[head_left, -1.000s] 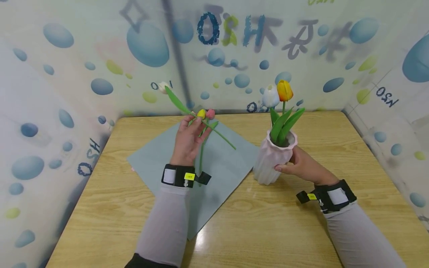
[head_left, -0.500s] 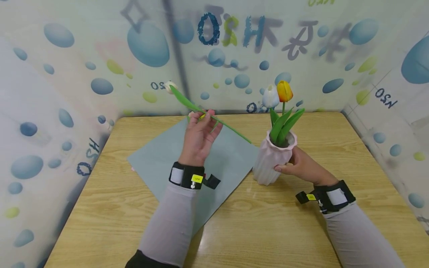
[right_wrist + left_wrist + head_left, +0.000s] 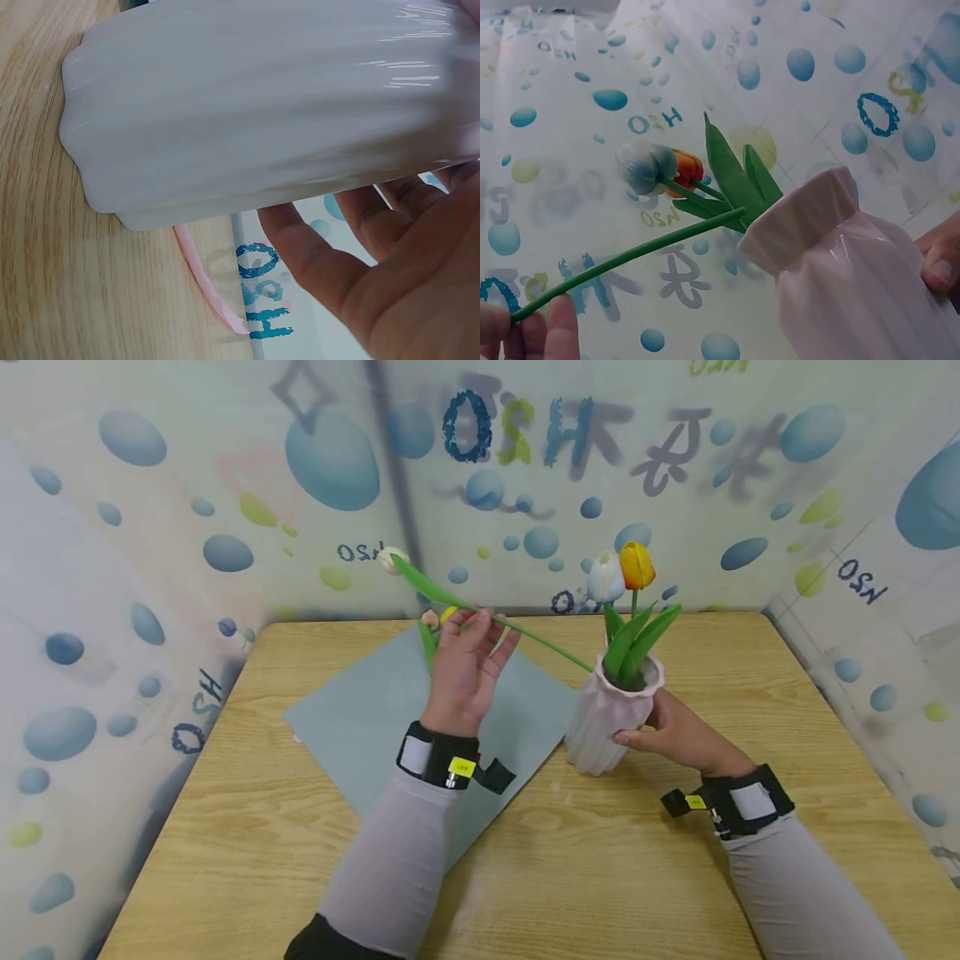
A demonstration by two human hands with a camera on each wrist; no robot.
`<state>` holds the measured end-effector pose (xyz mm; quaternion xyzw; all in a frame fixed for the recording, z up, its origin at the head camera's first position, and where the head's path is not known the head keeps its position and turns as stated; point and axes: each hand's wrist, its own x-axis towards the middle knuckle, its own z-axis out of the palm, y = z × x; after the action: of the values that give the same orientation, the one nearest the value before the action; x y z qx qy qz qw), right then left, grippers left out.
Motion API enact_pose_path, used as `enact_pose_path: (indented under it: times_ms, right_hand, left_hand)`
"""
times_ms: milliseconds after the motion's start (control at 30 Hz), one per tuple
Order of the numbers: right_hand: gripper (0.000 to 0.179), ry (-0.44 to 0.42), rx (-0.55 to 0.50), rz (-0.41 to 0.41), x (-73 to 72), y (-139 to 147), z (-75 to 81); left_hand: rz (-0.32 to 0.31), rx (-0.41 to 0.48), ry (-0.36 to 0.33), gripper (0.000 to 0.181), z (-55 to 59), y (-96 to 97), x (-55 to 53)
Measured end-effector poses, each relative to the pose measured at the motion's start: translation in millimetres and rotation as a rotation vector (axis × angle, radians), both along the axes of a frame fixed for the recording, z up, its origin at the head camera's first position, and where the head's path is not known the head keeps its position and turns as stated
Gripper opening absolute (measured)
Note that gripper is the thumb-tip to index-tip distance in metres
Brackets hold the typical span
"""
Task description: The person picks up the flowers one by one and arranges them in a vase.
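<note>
My left hand (image 3: 467,681) pinches the green stem of a white tulip (image 3: 424,583) between thumb and fingers. Its bloom points up and left, while the stem slants down to the right. In the left wrist view the stem (image 3: 630,255) ends close to the mouth of a pale pink ruffled vase (image 3: 847,277); whether it is inside the rim, I cannot tell. With my right hand (image 3: 688,735) I grip the vase's right side. Standing in the vase are a bluish-white tulip (image 3: 606,578) and an orange-yellow tulip (image 3: 637,566) with green leaves.
Grey-blue paper (image 3: 360,718) lies on the wooden table (image 3: 585,877). Behind my left hand are a yellow bloom (image 3: 448,613) and a pale pink bloom (image 3: 429,619), mostly hidden. A pink ribbon-like strip (image 3: 201,270) lies past the vase. A patterned wall covering (image 3: 225,485) closes off the back.
My left hand has moved right with the white tulip, bringing its stem's lower end from above the paper to the vase rim. My right hand and the vase have stayed in place.
</note>
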<state>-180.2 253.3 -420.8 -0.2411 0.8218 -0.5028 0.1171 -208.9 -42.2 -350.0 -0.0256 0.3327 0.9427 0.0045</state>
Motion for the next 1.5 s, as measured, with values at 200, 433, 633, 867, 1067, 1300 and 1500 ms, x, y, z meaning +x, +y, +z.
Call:
enact_pose_path:
  times_ms: [200,433,633,867,1067,1300,1500]
  right_hand:
    - [0.068,-0.004,0.001,-0.002,0.1,-0.2,0.2]
    - [0.072,-0.012,0.018,-0.013,-0.2,-0.4,0.2]
    - [0.072,-0.008,0.032,-0.019,-0.7,0.4,-0.2]
    - [0.071,-0.010,0.041,-0.022,-0.5,0.8,-0.6]
    - [0.070,-0.008,0.037,-0.021,-0.3,0.5,-0.5]
    - [0.071,-0.014,0.028,-0.021,-0.6,0.0,0.0]
    - [0.070,-0.014,0.016,-0.015,-0.7,0.0,-0.3]
  left_hand:
    - [0.019,-0.039,0.045,0.012,1.7,6.6,3.0]
    - [0.043,-0.103,0.105,0.014,7.1,11.0,6.7]
    - [0.045,-0.165,0.154,0.014,14.1,13.7,7.7]
    - [0.039,-0.233,0.203,0.015,19.6,16.9,9.7]
    - [0.038,-0.288,0.269,0.018,23.3,21.1,13.0]
    - [0.019,-0.361,0.351,0.016,27.2,27.6,16.8]
    - [-0.009,-0.430,0.386,0.015,27.7,34.6,20.3]
